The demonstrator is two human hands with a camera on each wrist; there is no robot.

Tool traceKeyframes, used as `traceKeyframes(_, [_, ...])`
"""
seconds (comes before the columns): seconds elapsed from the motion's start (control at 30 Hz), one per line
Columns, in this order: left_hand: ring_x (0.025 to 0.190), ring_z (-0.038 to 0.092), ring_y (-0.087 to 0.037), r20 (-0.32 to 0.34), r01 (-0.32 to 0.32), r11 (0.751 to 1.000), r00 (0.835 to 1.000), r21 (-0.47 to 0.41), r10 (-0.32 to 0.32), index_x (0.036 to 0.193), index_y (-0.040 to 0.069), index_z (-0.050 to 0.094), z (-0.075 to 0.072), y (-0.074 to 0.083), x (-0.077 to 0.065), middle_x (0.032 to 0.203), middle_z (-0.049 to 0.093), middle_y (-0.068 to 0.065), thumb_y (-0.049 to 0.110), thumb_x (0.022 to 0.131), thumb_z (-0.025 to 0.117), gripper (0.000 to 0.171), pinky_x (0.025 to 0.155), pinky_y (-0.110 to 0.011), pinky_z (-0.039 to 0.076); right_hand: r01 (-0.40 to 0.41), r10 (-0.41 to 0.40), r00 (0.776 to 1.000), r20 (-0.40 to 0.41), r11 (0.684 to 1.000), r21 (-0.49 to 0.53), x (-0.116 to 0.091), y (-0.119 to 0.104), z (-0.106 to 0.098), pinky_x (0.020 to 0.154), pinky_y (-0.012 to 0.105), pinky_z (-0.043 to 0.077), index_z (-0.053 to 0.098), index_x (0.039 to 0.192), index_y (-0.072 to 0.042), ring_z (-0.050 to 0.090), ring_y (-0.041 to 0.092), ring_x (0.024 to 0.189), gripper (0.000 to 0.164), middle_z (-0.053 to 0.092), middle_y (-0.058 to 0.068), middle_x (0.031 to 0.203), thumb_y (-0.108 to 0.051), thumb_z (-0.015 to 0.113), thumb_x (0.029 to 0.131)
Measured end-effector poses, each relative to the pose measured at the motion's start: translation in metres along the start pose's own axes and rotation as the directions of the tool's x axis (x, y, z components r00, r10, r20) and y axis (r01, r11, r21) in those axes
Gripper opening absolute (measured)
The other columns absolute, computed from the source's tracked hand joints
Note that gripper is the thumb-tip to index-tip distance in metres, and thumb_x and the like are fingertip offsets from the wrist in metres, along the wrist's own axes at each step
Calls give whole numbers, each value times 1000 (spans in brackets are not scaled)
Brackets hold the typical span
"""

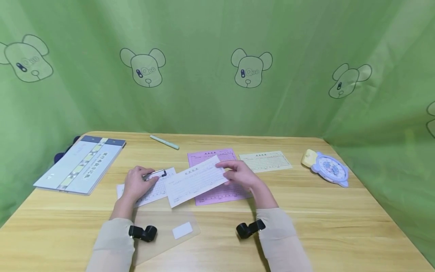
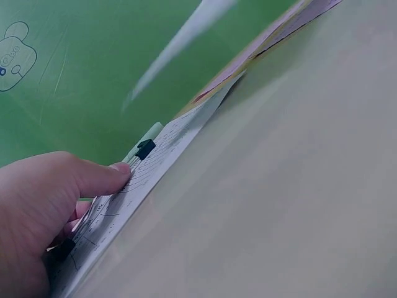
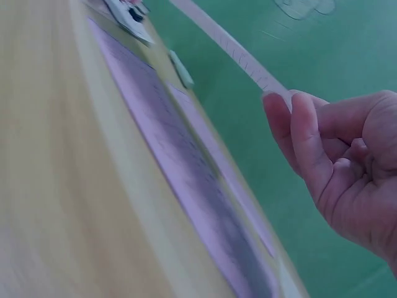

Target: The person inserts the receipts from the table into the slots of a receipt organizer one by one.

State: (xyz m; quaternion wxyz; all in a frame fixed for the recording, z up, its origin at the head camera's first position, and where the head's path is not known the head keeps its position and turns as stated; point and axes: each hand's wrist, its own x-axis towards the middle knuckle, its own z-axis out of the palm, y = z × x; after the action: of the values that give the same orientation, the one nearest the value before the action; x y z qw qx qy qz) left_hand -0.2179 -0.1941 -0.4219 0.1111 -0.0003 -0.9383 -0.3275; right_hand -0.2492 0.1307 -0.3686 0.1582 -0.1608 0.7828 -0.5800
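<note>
My right hand (image 1: 239, 174) pinches the right end of a white printed form (image 1: 193, 180) between thumb and fingers. The form is lifted and tilted, overlapping a purple printed sheet (image 1: 221, 197) in the head view; the right wrist view shows it nearly edge-on. With thumb in front and fingers behind, my left hand (image 1: 136, 185) holds a slim metal clip (image 1: 154, 173) with black ends. Under that hand lies another white printed sheet (image 1: 149, 195). From the left wrist, the clip's black end (image 2: 146, 149) stands out past the thumb, close over this sheet.
A clear plastic folder (image 1: 159, 245) with a white label lies in front. Left is a light blue account book (image 1: 81, 164); a pale green pen (image 1: 164, 142) lies at the back. A pale green form (image 1: 265, 161) and a blue round clock-like toy (image 1: 329, 169) are on the right.
</note>
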Motion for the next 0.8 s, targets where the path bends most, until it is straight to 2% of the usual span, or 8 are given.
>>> traceKeyframes(0.33, [90, 40, -30, 4, 9, 1000, 1000, 5, -9, 105, 2, 61, -1, 1, 0, 99, 49, -16, 24, 77, 62, 35, 74, -42, 31, -88, 88, 996, 29, 996, 7, 14, 5, 36, 62, 34, 48, 57, 110, -5, 57, 22, 70, 37, 48, 15, 113, 10, 48, 77])
traceKeyframes(0.57, [91, 40, -30, 20, 29, 999, 999, 13, -29, 107, 2, 60, -2, 2, 0, 100, 49, -16, 25, 79, 61, 37, 75, -42, 32, -113, 109, 993, 51, 990, 79, 18, 2, 65, 63, 31, 48, 59, 106, -1, 58, 20, 70, 34, 53, 15, 99, 11, 50, 75])
traceKeyframes(0.8, [92, 41, -31, 19, 37, 999, 999, 32, -38, 107, 2, 60, -2, 5, 0, 99, 49, -16, 25, 78, 61, 37, 75, -43, 32, -110, 106, 993, 45, 990, 86, 20, -2, 93, 62, 27, 48, 60, 97, 6, 58, 19, 68, 25, 54, 14, 86, 13, 52, 75])
